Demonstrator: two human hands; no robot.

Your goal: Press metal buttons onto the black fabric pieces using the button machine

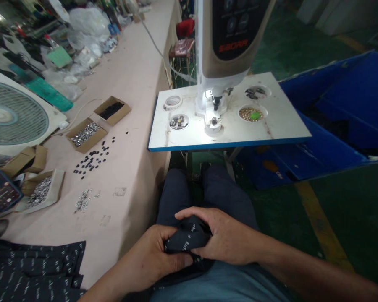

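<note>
Two grips, L hand [156, 256] & R hand [228, 235], both closed on dark printed cloth [189, 238] bunched at the lap [176, 193]; prob. light, soft, limp, not fragile, so best held by folded edges, 1 per side.

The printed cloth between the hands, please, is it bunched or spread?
Bunched, not spread: the printed cloth curves over itself between left hand and right hand.

2 hands [227, 235], 1 mach. [205, 54], 1 fan [6, 115], 4 rnd. cups [252, 106], 3 pts. boxes [122, 114], 2 loose pts. piles [82, 201].
</note>
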